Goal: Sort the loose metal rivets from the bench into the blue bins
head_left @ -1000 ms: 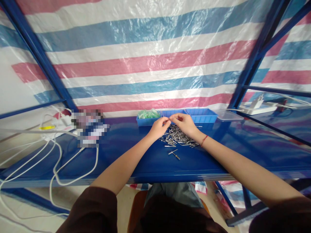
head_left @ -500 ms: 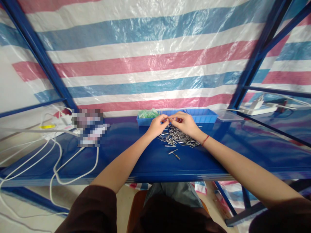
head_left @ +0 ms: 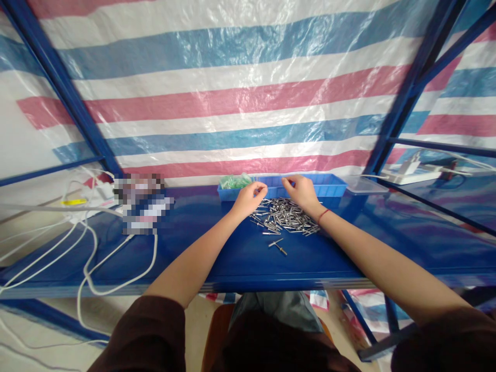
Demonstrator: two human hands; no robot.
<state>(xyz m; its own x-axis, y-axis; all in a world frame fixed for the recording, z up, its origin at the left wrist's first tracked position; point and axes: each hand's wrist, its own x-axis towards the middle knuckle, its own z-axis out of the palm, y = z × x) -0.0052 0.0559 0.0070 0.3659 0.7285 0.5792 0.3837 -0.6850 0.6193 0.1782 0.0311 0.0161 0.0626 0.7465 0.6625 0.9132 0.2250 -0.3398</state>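
My left hand [head_left: 248,198] hovers at the left end of a pile of blind rivets [head_left: 290,216], its thumb and fingers curled into a pinch. Anything between those fingertips is too small to make out. My right hand [head_left: 305,192] is apart from it, over the far side of the pile and in front of a long blue divided bin [head_left: 329,190]. Its thumb and forefinger are drawn together, and I cannot see whether they hold something. A couple of loose rivets [head_left: 279,248] lie crossed nearer the table edge. Green plastic [head_left: 236,182] fills the bin's left compartment.
The blue table [head_left: 232,263] ends at a front edge before my lap. White cables [head_left: 91,253] and a blurred-out object [head_left: 145,204] occupy the left. A clear plastic lid [head_left: 368,185] and a power strip [head_left: 413,173] are on the right. Striped sheeting hangs behind.
My hands were together with a rivet between their fingertips. They have separated, the right one moving a little right and the left staying nearly in place. The rivet pile looks the same.
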